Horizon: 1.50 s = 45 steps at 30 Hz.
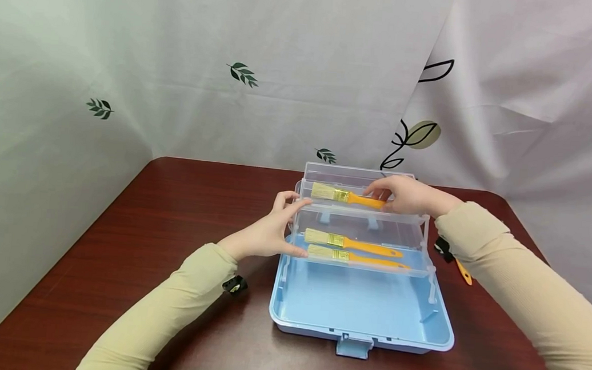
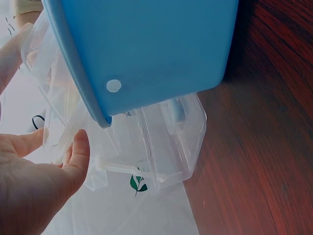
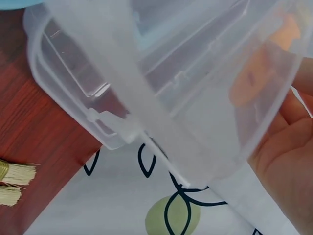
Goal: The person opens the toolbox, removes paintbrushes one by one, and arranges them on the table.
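Note:
A light blue toolbox [image 1: 354, 309] stands with its clear lid raised and its two clear trays lifted out in steps. In the upper tray [image 1: 397, 218] lies a paintbrush [image 1: 334, 193] with an orange handle, and my right hand [image 1: 403, 193] holds the end of that handle. Through the translucent plastic in the right wrist view, the handle [image 3: 257, 78] shows beside my fingers. Two similar paintbrushes [image 1: 351, 244] lie side by side in the lower tray [image 1: 419, 272]. My left hand [image 1: 267, 232] grips the left end of the trays, thumb low and fingers higher.
On the dark red table [image 1: 117, 241], to the right of the box, more brushes [image 3: 19, 174] lie partly hidden by my right arm. An open latch [image 1: 354, 345] juts from the box's front. White patterned cloth [image 1: 280, 109] hangs behind the table.

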Available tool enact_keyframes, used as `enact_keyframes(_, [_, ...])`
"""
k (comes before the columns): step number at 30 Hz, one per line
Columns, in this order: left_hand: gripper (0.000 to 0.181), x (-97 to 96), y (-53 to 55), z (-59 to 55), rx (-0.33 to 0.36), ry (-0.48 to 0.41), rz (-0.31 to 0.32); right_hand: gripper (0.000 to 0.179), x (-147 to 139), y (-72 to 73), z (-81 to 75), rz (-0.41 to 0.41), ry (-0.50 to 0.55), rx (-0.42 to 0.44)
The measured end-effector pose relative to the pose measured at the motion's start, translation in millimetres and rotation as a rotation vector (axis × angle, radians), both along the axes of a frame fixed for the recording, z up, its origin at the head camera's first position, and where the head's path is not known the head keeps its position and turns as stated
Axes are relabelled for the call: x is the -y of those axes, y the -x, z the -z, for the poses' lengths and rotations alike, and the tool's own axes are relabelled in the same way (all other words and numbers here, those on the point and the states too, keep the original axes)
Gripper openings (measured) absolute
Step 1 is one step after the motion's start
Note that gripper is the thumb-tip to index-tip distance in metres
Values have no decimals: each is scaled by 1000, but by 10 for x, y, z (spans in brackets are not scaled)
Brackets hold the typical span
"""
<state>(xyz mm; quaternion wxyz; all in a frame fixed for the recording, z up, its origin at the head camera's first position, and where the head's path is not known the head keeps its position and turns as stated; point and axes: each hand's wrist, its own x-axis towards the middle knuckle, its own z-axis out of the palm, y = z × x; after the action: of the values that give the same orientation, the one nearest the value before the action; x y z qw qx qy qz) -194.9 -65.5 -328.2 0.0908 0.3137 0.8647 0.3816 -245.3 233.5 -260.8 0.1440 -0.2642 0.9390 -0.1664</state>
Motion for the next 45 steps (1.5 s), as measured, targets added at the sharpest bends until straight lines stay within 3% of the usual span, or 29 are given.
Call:
enact_keyframes(10, [98, 6, 11, 16, 4, -4, 1, 45, 43, 87, -139, 3, -62, 165])
enact_keyframes(24, [98, 11, -4, 16, 11, -13, -1, 47, -8, 194, -205, 63, 72, 412])
enact_keyframes(40, [98, 13, -2, 20, 19, -37, 16, 51, -166, 205, -154, 117, 345, 557])
enact_keyframes(45, [99, 9, -1, 22, 12, -33, 15, 50, -193, 182, -132, 177, 463, 607])
